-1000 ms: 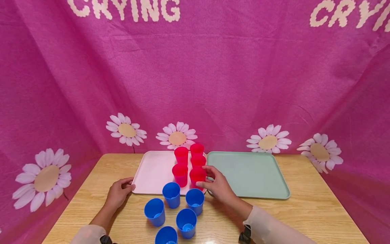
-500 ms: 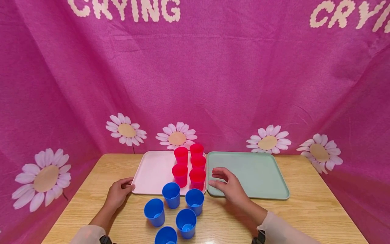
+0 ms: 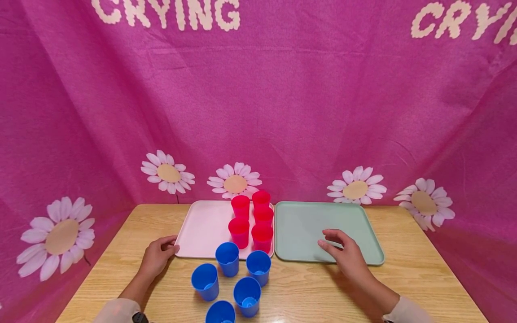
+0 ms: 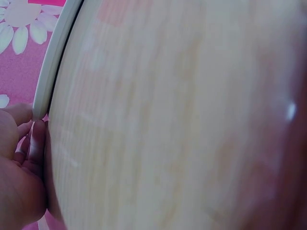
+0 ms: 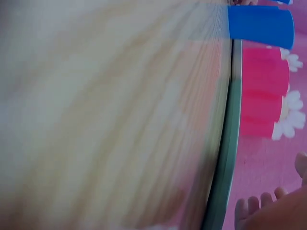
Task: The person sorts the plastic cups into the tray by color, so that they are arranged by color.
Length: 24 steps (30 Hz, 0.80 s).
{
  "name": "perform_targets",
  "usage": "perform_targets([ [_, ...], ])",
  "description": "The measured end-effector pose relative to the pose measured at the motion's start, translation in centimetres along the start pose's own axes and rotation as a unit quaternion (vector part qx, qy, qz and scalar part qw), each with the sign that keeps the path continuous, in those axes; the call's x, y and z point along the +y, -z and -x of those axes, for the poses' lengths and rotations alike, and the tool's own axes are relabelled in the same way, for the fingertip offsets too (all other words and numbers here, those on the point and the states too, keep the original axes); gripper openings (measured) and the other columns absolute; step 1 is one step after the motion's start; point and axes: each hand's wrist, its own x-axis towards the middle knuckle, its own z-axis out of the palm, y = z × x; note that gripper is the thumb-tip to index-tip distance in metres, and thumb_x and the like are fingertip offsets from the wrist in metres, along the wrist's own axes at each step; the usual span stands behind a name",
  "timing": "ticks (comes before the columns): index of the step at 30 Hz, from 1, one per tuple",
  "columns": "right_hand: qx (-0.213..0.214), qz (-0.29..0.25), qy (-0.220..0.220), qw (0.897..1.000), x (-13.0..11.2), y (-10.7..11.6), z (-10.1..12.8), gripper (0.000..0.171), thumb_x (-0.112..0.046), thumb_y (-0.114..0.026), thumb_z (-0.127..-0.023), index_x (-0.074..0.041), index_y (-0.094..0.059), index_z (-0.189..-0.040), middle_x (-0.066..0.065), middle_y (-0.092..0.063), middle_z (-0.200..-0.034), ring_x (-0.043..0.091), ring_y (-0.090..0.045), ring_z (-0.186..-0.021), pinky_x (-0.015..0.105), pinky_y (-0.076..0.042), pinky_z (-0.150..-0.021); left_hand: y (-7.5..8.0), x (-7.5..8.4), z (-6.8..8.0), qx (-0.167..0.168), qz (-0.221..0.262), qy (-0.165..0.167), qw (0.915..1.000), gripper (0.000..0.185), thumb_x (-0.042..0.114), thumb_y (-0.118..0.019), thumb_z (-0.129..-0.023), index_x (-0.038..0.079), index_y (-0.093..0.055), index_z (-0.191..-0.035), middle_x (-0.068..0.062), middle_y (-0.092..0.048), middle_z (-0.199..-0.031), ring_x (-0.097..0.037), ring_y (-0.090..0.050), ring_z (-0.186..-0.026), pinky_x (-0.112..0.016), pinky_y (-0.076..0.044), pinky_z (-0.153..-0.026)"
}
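Observation:
Several red cups [image 3: 239, 233] stand upright on the right half of a pale pink tray [image 3: 206, 229]. My left hand [image 3: 155, 258] pinches the near left corner of that tray between thumb and fingers, and the left wrist view shows the tray's edge [image 4: 50, 62] meeting the fingertips. Over the near right part of a green tray [image 3: 311, 224] hovers my right hand [image 3: 347, 253], fingers relaxed and holding nothing. In the right wrist view its fingers [image 5: 254, 203] lie beyond the green tray's rim [image 5: 228, 143].
Several blue cups [image 3: 247, 297] stand upright on the wooden table [image 3: 295, 287], in front of the pink tray. The two trays lie side by side. A pink cloth with daisies [image 3: 282, 112] hangs behind and at both sides.
My right hand has let go of the near right red cup, leaving it standing on the pink tray, and moved right across the green tray. The left hand stays put.

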Motion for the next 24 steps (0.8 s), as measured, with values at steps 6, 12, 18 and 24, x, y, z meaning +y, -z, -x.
perform_targets([
  [6,0.032,0.046,0.008,0.998,1.6,3.2,0.6,0.053,-0.036,-0.071,-0.099,-0.002,-0.06,-0.137,0.02,-0.061,-0.138,0.038,-0.06,-0.127,0.011,-0.048,-0.088,0.0,0.0,0.0,-0.003,0.004,0.001,1.0,0.038,0.001,-0.068,-0.097,-0.013,-0.061,-0.132,-0.018,-0.069,-0.104,-0.023,-0.058,-0.091,-0.014,-0.05,-0.068],
  [12,0.05,0.082,-0.026,0.995,2.7,6.0,1.0,0.058,-0.041,-0.068,-0.1,0.0,-0.057,-0.14,0.022,-0.054,-0.145,0.041,-0.054,-0.133,0.03,-0.051,-0.103,0.0,-0.1,-0.1,-0.002,0.009,-0.004,0.9999,0.039,0.0,-0.068,-0.096,-0.014,-0.061,-0.132,-0.019,-0.069,-0.103,-0.022,-0.059,-0.09,-0.014,-0.051,-0.068],
  [18,0.054,0.107,-0.054,0.991,3.7,8.4,1.0,0.064,-0.044,-0.066,-0.101,0.003,-0.052,-0.142,0.03,-0.039,-0.153,0.052,-0.038,-0.141,0.065,-0.034,-0.114,-0.1,-0.2,-0.1,0.001,0.005,-0.005,1.0,0.038,0.0,-0.068,-0.096,-0.013,-0.061,-0.131,-0.018,-0.07,-0.102,-0.019,-0.059,-0.088,-0.014,-0.051,-0.068],
  [24,0.032,0.094,-0.087,0.991,4.3,9.8,0.6,0.064,-0.039,-0.062,-0.104,0.006,-0.044,-0.147,0.033,-0.028,-0.16,0.055,-0.029,-0.146,0.063,-0.032,-0.117,0.0,0.0,0.0,0.009,0.011,-0.014,0.9998,0.037,0.0,-0.07,-0.095,-0.015,-0.063,-0.128,-0.018,-0.07,-0.098,-0.011,-0.058,-0.082,-0.015,-0.05,-0.066],
])
